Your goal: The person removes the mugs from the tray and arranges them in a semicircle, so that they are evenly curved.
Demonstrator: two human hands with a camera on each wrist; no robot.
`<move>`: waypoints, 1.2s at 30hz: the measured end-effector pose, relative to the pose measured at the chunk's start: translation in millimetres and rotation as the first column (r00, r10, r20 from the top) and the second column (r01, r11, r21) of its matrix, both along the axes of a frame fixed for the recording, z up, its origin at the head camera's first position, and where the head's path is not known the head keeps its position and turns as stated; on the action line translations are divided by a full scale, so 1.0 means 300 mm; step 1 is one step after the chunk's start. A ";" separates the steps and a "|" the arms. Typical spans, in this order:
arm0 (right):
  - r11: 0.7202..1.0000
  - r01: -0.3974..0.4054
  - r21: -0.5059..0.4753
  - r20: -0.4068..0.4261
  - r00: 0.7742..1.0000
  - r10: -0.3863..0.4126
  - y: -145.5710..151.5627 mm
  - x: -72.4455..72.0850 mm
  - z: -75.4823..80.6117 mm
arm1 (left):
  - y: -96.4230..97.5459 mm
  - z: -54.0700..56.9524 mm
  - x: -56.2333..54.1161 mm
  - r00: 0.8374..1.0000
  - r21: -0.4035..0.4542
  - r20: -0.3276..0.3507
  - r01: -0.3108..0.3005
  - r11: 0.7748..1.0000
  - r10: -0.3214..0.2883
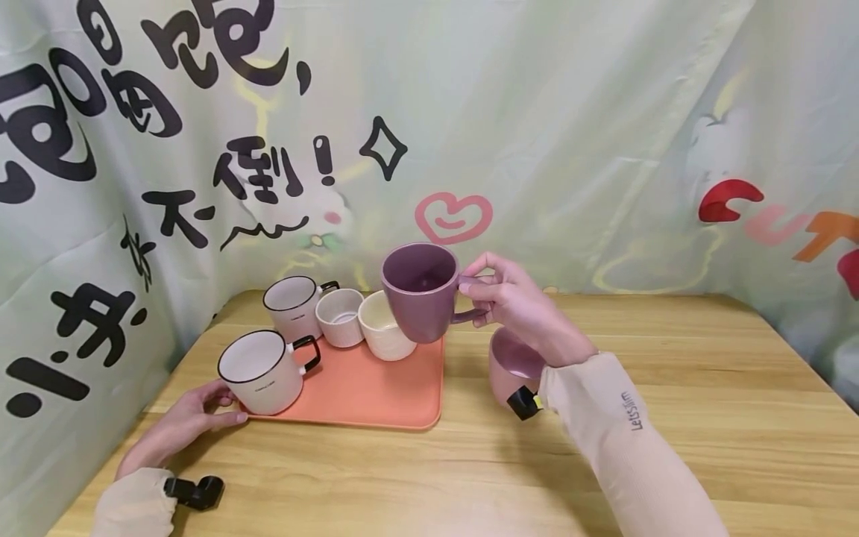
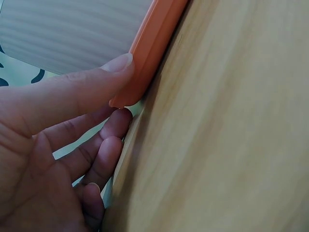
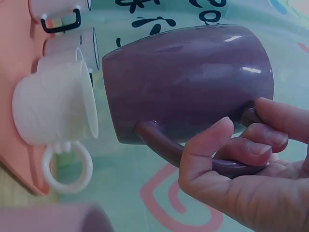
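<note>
My right hand (image 1: 520, 309) grips the handle of a dark purple mug (image 1: 424, 309), holding it upright in the air over the right side of an orange tray (image 1: 376, 406). In the right wrist view, fingers curl through the mug's handle (image 3: 164, 147). Behind the raised mug stands a cream cup (image 1: 385, 343), partly covered by it. My left hand (image 1: 191, 418) is at the tray's near left corner; the left wrist view has its thumb (image 2: 118, 64) on the rim and its fingertips at the corner. Close by stands a white mug with a black rim (image 1: 265, 384).
On the tray's far side are a second black-rimmed mug (image 1: 295, 313) and a small whitish cup (image 1: 341, 321). A pink mug (image 1: 506, 365) stands on the wooden table (image 1: 705, 418) right of the tray, partly hidden by my right arm. A printed curtain (image 1: 564, 149) hangs behind.
</note>
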State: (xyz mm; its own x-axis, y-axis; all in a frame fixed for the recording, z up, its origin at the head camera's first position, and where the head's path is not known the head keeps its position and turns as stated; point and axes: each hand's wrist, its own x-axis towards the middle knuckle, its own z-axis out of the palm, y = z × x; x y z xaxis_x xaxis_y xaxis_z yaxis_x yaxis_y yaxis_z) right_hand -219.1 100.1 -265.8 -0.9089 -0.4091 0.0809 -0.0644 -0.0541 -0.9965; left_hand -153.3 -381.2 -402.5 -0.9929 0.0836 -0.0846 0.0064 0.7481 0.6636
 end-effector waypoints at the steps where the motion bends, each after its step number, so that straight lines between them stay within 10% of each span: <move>1: 1.000 0.006 0.002 -0.003 1.000 -0.006 0.007 0.000 0.001 | 0.001 -0.002 0.001 1.000 -0.001 -0.001 0.001 1.000 -0.001; 36: 0.987 0.151 0.053 -0.036 0.988 -0.150 0.231 -0.050 -0.009 | 0.000 0.001 -0.013 1.000 -0.014 0.015 -0.007 1.000 0.007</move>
State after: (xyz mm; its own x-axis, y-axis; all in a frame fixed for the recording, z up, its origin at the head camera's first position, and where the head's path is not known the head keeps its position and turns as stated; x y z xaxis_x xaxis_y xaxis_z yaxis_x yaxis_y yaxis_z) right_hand -234.0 169.5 -268.4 -0.9578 -0.2725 0.0913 -0.0989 0.0141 -0.9950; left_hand -157.3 -381.3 -402.2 -0.9920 0.0756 -0.1010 -0.0088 0.7575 0.6528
